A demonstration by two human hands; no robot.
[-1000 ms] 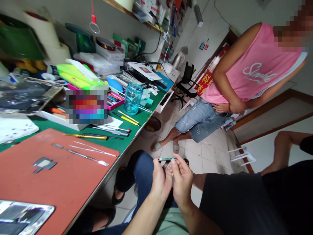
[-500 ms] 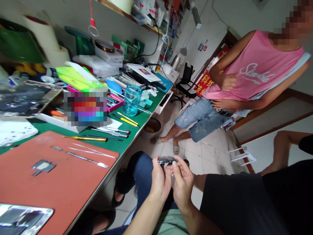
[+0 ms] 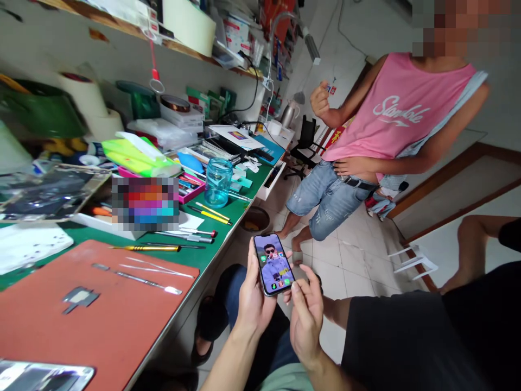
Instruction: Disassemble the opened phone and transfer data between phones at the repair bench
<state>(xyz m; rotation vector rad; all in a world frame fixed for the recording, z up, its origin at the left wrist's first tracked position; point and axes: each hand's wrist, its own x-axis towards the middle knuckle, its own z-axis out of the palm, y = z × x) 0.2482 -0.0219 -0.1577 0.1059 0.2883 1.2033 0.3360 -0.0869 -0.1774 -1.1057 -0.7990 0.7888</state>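
Pale floor tiles spread beyond the hands, and a green desk runs along their left side. Well above the desk, the left hand's far side has a wooden shelf on the wall.

Clear of the desk edge, the left hand is closed round a phone — palm along its left side, fingertips showing past its right. The phone is tilted, screen toward the wearer and lit, with app icons over a picture of a person. Just beside it, the right hand has its fingers curled and its thumb at the phone's lower right corner; whether it grips there or merely touches, I cannot tell.

Left of the left hand, an orange-red mat carries tweezers, a slim metal tool and, farther off, a small grey piece. Beyond that hand, toward the far left, stands a blue glass jar. Past the right hand, a person in a pink top stands with one hand raised — and someone in black is nearer, to its right.
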